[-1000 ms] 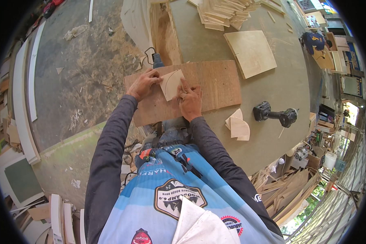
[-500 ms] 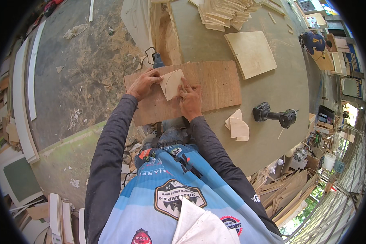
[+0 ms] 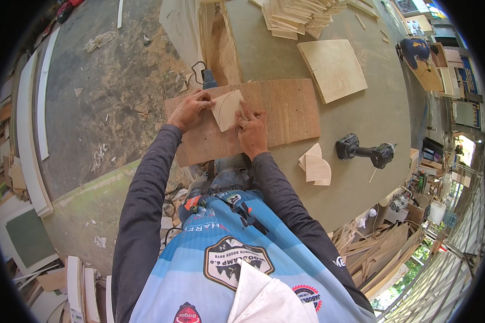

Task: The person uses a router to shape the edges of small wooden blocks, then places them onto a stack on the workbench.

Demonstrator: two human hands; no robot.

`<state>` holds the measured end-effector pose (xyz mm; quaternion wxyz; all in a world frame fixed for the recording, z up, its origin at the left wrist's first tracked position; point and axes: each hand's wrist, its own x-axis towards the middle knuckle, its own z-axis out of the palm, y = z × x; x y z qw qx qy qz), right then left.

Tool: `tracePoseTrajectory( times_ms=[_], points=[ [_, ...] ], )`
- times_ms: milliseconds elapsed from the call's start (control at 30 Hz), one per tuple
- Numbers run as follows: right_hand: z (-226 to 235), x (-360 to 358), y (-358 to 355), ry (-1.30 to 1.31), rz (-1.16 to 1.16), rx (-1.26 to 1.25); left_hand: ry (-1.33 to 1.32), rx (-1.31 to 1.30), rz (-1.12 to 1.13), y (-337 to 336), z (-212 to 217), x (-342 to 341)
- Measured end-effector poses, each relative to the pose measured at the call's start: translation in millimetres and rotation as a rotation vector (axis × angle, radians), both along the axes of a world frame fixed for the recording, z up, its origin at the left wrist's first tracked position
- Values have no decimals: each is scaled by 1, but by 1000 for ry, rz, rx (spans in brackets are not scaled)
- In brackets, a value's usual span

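A small light plywood piece (image 3: 225, 112) with a curved pencil line lies flat on a reddish-brown plywood board (image 3: 285, 110). My left hand (image 3: 191, 110) pinches its left corner between thumb and fingers. On its right edge press the bent fingers of my right hand (image 3: 251, 129). A blue corded power tool (image 3: 209, 79) sticks out past the board's far edge; the rest of it is hidden under the board. Any blade at the plywood piece cannot be made out.
To the right, a cordless drill (image 3: 365, 151) and several rounded plywood pieces (image 3: 314, 165) lie on the grey tabletop (image 3: 350, 188). Beyond are a square plywood sheet (image 3: 333, 71) and a plywood stack (image 3: 296, 19). Another person (image 3: 416, 53) works at far right. Offcuts (image 3: 382, 253) lie lower right.
The plywood piece has shifted very slightly away from me. Both hands keep their hold on it, the right fingers drawn in a little.
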<state>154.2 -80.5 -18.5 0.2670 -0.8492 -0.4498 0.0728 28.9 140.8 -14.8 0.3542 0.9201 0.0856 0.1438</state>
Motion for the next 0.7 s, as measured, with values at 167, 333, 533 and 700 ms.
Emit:
tracePoseTrajectory(
  times_ms=[167, 333, 533, 700],
  points=[
    [0, 0, 0, -15, -7, -26, -10, -1, -3, 1, -4, 0],
    [4, 0, 0, -9, -8, -45, 2, -4, -4, 2, -5, 0],
    [6, 0, 2, 2, -9, -54, 5, 4, -9, 3, -3, 0],
    [2, 1, 2, 2, -14, -35, -14, 13, -3, 3, -3, 1]
  ],
)
